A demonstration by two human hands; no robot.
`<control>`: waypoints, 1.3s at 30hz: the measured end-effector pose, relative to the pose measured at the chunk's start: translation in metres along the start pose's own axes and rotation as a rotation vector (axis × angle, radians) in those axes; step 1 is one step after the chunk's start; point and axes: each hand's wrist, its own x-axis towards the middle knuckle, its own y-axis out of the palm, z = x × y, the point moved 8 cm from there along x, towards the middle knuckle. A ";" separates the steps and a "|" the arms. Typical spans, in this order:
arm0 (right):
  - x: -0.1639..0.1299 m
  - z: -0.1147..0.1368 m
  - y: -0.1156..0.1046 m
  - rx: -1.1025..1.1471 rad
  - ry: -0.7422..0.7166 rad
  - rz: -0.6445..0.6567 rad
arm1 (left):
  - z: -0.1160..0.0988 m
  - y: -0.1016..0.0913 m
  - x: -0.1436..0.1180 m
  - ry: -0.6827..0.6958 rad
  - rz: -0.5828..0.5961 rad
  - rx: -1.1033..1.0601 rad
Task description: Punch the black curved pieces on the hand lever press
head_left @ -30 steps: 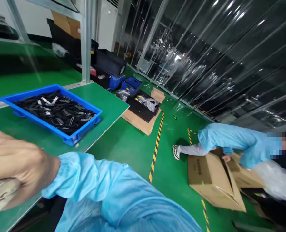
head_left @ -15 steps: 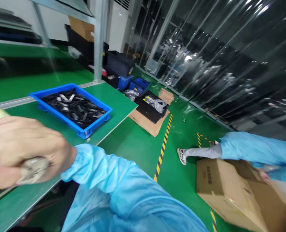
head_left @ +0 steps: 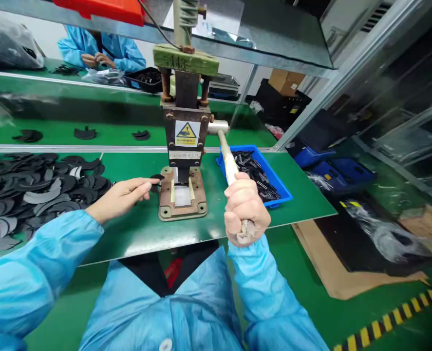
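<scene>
black and thin, a piece (head_left: 158, 177) is pinched in the left hand (head_left: 122, 197), just beside the press (head_left: 187, 114). the right hand (head_left: 245, 209) is curled around the press's long handle (head_left: 228, 158), near a blue tray (head_left: 277, 201).

Right fingers (head_left: 245, 199) around pale lever (head_left: 229, 158)

The press (head_left: 186, 115) is worn metal, the tray (head_left: 276, 183) smooth plastic.
</scene>
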 end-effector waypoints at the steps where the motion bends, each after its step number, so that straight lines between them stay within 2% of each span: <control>1: 0.001 0.000 0.000 -0.014 0.005 0.014 | 0.004 0.009 0.003 -0.049 0.012 -0.068; 5: 0.001 0.001 -0.001 -0.011 -0.015 0.016 | 0.012 0.031 0.017 -0.137 -0.037 -0.368; 7: 0.000 0.000 -0.001 0.007 -0.019 0.009 | 0.012 0.041 0.026 -0.177 0.011 -0.501; 14: 0.000 -0.001 -0.001 0.010 -0.001 -0.007 | 0.014 0.065 0.043 -0.383 0.176 -0.602; 21: 0.001 -0.001 -0.001 0.024 0.012 0.007 | 0.017 0.081 0.054 -0.401 0.263 -0.567; 27: 0.002 -0.001 -0.001 -0.008 0.016 0.022 | 0.006 0.081 0.060 -0.412 0.357 -0.488; 34: 0.002 -0.002 -0.001 -0.019 0.008 0.013 | 0.008 0.081 0.067 -0.609 0.356 -0.335; 39: 0.002 -0.001 -0.001 -0.024 0.009 0.002 | 0.001 0.087 0.066 -0.627 0.370 -0.322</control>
